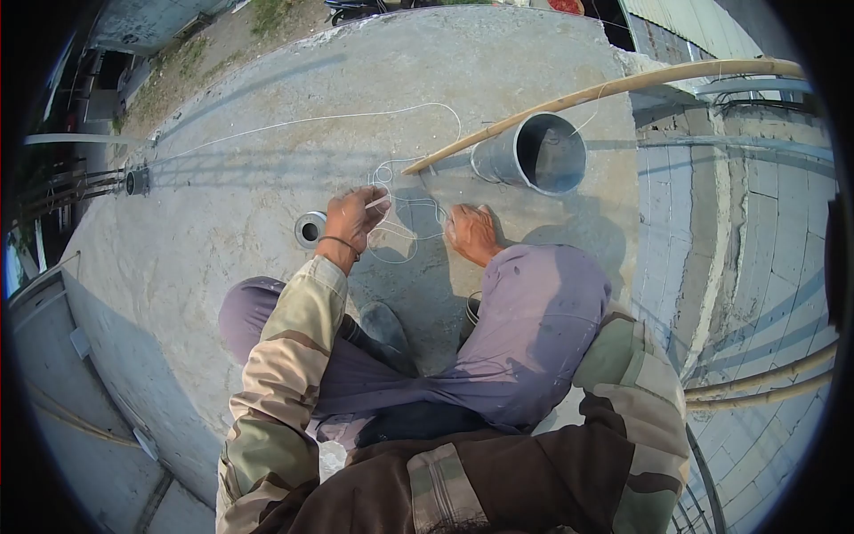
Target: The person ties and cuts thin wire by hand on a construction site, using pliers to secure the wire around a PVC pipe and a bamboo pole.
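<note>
My left hand (353, 222) is closed on a small white stick-like piece (378, 202), just right of a short round can (310, 230) on the concrete. Thin white string (396, 233) lies in loose loops between my two hands. My right hand (471, 231) is low over the floor beside my knee, its fingers curled at the edge of the loops; whether it pinches the string is too small to tell. From the loops one strand runs up and away to the far left.
A grey bucket (534, 156) lies tipped on the concrete floor (267, 160), with a long bamboo pole (569, 100) beyond it. A small dark cylinder (136, 182) stands far left. Along the right runs a block wall (756, 231). My boot (387, 331) is below the hands.
</note>
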`<state>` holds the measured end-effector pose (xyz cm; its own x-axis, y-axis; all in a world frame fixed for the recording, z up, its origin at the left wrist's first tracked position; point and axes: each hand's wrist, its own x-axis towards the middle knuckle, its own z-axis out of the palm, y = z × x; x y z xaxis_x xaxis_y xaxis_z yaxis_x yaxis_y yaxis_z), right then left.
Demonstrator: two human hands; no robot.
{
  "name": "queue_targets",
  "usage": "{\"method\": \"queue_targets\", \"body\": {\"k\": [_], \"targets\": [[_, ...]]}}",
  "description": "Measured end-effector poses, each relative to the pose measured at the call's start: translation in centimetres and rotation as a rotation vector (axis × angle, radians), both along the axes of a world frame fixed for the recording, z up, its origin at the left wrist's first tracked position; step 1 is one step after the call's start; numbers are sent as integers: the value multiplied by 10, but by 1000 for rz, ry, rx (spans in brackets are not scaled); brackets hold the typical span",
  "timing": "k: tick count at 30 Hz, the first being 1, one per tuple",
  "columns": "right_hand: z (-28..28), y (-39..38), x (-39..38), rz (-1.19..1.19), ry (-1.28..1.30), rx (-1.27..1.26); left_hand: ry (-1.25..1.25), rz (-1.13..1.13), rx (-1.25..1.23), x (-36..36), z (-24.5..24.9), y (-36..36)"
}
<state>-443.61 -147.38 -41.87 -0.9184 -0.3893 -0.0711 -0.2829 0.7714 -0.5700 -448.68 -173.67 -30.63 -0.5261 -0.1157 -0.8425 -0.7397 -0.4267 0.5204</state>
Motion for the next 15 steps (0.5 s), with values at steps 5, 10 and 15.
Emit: {"method": "queue_targets", "body": {"k": [5,10,15], "targets": [[14,18,26,-5,-13,-78,-90,8,28,11,2,25],[30,21,44,72,-11,-305,13,-248,317,26,-1,48],[34,20,37,61,-86,-361,250,-649,154,34,-8,55]]}}
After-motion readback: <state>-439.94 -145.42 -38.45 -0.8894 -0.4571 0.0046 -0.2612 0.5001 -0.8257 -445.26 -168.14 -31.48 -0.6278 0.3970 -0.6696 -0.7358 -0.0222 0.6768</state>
